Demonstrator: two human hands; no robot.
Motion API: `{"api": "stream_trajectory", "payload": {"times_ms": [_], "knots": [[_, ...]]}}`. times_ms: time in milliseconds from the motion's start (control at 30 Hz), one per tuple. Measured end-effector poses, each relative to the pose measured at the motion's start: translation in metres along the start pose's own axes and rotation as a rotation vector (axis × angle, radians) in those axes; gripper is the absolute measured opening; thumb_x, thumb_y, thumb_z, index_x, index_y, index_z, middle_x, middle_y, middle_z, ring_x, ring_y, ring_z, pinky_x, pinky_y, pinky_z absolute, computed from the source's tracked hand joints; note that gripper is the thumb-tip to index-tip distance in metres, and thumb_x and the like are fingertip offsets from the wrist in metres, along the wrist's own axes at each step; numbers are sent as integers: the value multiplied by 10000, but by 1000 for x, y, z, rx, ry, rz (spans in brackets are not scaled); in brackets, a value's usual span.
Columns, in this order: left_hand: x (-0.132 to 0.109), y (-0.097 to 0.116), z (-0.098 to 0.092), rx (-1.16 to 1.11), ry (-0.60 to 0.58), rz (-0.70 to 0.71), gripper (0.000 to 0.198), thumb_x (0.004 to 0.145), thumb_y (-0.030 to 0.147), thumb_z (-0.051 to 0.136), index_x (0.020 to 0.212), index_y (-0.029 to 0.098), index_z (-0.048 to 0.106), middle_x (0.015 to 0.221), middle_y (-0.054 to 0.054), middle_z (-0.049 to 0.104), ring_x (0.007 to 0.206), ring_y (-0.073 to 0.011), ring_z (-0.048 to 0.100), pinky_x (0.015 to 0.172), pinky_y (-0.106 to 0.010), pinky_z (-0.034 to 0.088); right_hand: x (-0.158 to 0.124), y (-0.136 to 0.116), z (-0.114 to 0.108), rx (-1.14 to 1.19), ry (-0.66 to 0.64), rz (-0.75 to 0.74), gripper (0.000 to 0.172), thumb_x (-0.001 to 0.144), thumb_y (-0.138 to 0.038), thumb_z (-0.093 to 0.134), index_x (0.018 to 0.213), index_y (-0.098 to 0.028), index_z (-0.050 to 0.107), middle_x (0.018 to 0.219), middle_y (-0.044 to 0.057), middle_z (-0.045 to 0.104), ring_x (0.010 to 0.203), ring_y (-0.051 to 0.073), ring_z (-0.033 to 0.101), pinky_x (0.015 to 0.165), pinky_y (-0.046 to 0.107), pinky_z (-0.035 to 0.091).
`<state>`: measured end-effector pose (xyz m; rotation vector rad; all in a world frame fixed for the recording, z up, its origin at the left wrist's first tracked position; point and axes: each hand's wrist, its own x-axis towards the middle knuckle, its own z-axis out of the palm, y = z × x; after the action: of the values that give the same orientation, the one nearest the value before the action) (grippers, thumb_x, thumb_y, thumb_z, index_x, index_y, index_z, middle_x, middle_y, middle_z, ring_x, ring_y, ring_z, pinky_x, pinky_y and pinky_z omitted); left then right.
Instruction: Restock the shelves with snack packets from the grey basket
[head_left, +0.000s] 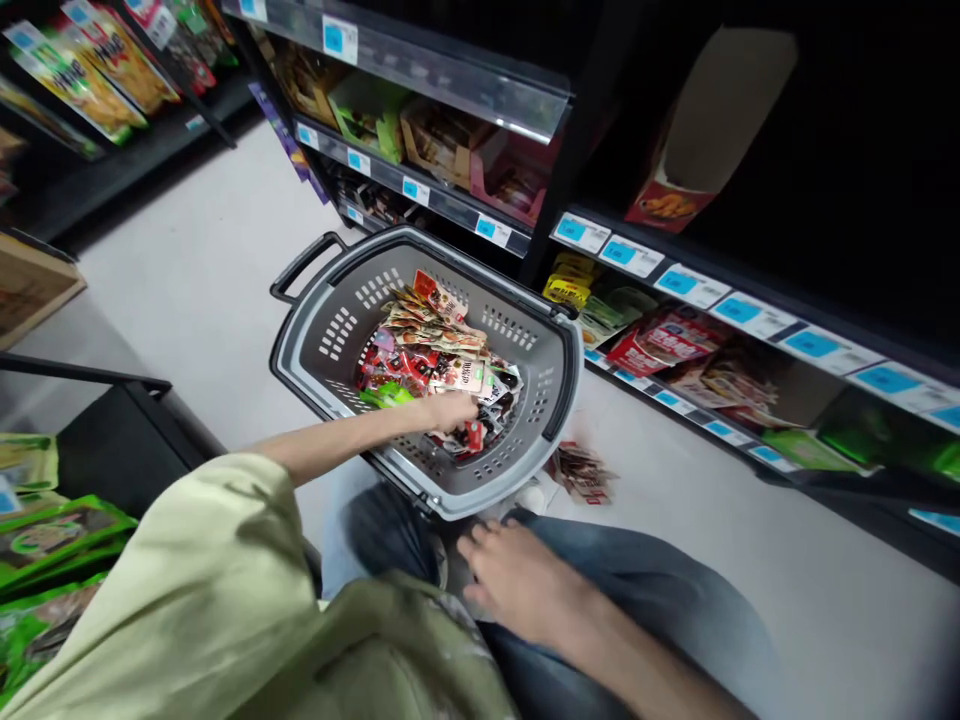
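A grey shopping basket with a black handle stands in front of my knees, holding many small snack packets in red, cream, black and green. My left hand reaches down inside it, fingers curled in among the packets at the near right of the pile. It appears closed on a snack packet, though the fingertips are partly hidden. Outside the basket's near rim, my right hand rests by my knee with its fingers loosely apart, holding nothing.
Black shelves with price tags run along the far and right sides. A bundle of brownish packets lies on the floor right of the basket. A black rack with green packs stands at left, a cardboard box behind it.
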<state>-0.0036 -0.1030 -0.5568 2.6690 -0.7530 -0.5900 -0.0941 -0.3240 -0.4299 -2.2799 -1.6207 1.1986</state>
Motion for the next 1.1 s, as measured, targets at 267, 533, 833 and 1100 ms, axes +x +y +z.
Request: {"api": "stream_trajectory", "payload": {"times_ms": [267, 533, 833, 1100], "knots": [[-57, 113, -118, -191, 739, 169, 132, 983, 166, 497, 953, 154, 624, 1011, -68, 634, 818, -113, 606, 708, -227, 524, -82, 83, -98, 332, 874, 189, 780, 765, -469, 804, 1435, -224, 488, 1261, 97, 679, 897, 204, 720, 682, 281, 609], [8, 253, -54, -452, 962, 372, 219, 940, 87, 494, 1095, 181, 618, 1158, -91, 679, 1247, -224, 586, 1044, -380, 532, -178, 131, -72, 196, 548, 80, 403, 896, -288, 660, 1296, -339, 657, 1203, 23, 728, 1049, 203, 720, 849, 224, 594], [63, 191, 133, -933, 343, 5, 325, 844, 26, 455, 1075, 154, 644, 1119, -115, 686, 1093, -227, 651, 1000, -412, 539, -67, 305, 95, 518, 670, 385, 348, 872, -267, 583, 1161, -149, 735, 1165, 89, 730, 1062, 264, 717, 981, 384, 570], [-67, 186, 142, -965, 83, -253, 298, 860, 153, 491, 1057, 282, 675, 1011, -9, 714, 935, -157, 693, 871, -248, 559, 1, 335, 142, 433, 467, 442, 438, 828, -97, 531, 1229, -155, 696, 1246, 113, 699, 1153, 245, 669, 1027, 325, 496]]}}
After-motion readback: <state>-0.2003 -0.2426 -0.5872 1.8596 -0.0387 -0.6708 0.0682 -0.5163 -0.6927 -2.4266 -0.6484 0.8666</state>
